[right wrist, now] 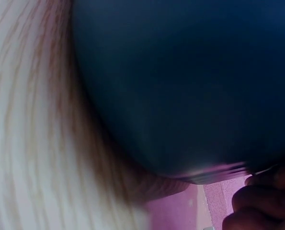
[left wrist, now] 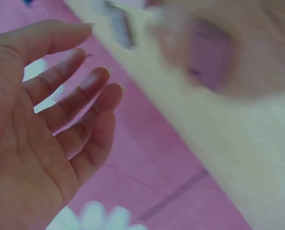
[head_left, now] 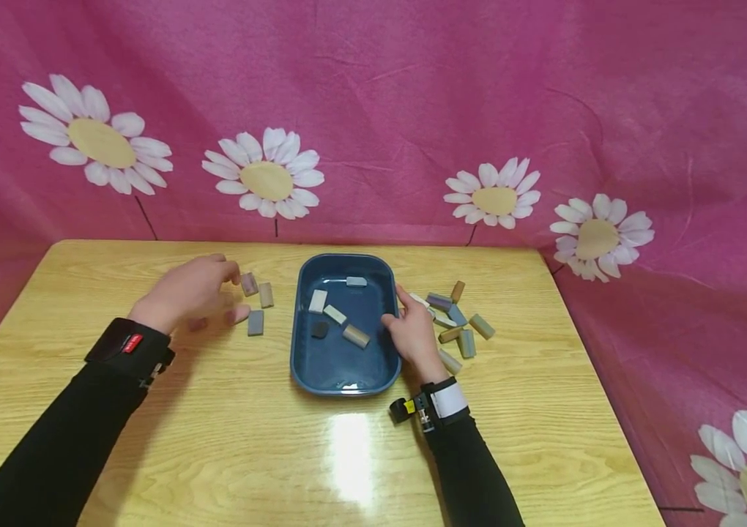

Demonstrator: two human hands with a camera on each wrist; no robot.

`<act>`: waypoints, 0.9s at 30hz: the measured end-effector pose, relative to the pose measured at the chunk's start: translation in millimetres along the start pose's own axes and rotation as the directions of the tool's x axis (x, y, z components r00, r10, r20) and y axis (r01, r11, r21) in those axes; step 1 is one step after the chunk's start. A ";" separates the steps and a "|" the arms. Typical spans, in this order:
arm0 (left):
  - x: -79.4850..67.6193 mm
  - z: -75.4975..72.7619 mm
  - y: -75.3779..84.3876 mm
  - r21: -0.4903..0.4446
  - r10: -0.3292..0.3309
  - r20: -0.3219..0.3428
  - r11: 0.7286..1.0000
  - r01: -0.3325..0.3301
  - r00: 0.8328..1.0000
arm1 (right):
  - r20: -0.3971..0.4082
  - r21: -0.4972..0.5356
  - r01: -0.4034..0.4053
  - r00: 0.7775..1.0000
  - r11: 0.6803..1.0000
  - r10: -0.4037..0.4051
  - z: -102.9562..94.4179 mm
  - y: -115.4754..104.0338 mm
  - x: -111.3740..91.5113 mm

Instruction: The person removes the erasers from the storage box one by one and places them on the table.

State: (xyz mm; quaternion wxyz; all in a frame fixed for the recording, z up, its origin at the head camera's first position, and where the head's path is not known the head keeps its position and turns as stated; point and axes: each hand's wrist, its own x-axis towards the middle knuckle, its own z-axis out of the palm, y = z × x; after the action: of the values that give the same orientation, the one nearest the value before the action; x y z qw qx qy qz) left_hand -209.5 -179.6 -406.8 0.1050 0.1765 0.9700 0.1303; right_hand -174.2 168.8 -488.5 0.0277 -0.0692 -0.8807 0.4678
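My left hand (head_left: 192, 293) hovers over the table's left part, fingers loosely bent and holding nothing in the left wrist view. Below it lies a purplish block (head_left: 198, 323), blurred in that wrist view. Near its fingertips are a mauve block (head_left: 250, 284), a tan block (head_left: 266, 295) and a grey block (head_left: 255, 323). With the thumb inside and fingers outside, my right hand (head_left: 415, 333) grips the right rim of a dark blue rectangular tub (head_left: 347, 373). Several small blocks lie in the tub, among them a white one (head_left: 318, 301) and a tan one (head_left: 356, 336).
Right of the tub, several loose blocks lie scattered, including a brown one (head_left: 458, 291) and a greenish one (head_left: 482, 326). The wooden table (head_left: 248, 439) ends at the back against a pink cloth (head_left: 373, 110) with daisies.
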 end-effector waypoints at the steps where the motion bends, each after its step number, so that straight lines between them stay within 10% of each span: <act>1: 3.2 -2.7 8.0 -0.004 0.009 -0.004 1.000 -0.009 1.000 | 0.000 0.001 -0.002 1.000 1.000 0.002 -0.4 0.0 0.1; 12: 37.3 -1.8 93.4 0.103 0.240 0.009 0.965 -0.240 0.971 | 0.009 0.001 0.009 1.000 1.000 -0.009 -1.8 -0.7 0.4; 27: 65.3 46.5 158.5 0.171 0.450 0.236 0.853 -0.493 0.861 | 0.015 -0.001 -0.004 1.000 1.000 0.004 -1.8 -0.3 2.0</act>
State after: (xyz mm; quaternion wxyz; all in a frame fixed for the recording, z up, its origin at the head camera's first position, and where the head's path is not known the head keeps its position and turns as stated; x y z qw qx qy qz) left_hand -207.8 -2.1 -415.1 0.1398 0.4318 0.8907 0.0238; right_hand -176.0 170.4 -487.2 0.0200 -0.0675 -0.8809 0.4681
